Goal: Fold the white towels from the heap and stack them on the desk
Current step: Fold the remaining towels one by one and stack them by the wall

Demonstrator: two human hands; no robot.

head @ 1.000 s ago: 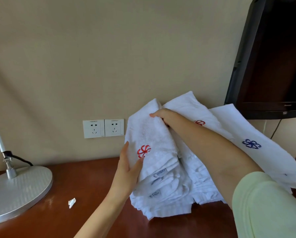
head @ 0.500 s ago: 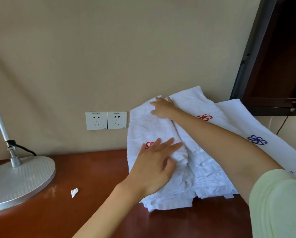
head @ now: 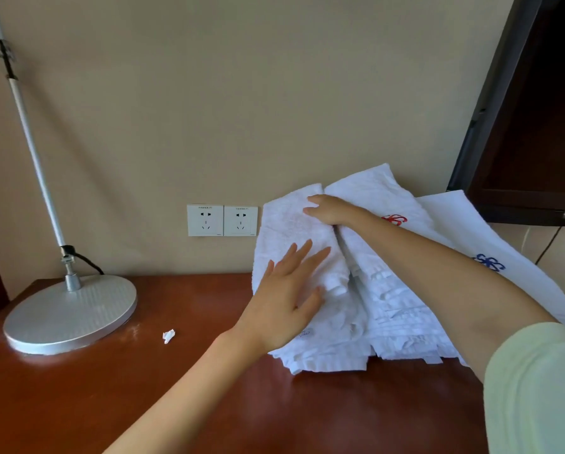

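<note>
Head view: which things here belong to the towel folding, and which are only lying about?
For the job: folded white terry towels; left hand pressing them flat; right hand on their top edge; reddish-brown wooden desk.
Lying about: round silver metal lamp base; small crumpled white paper scrap; white double wall socket; dark-framed screen.

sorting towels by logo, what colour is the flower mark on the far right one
The mark is blue; head view.

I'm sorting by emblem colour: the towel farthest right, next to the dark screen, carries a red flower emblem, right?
No. In the head view the flower emblem on the towel farthest right, next to the dark screen, is blue; the red emblem is on the middle towel.
</note>
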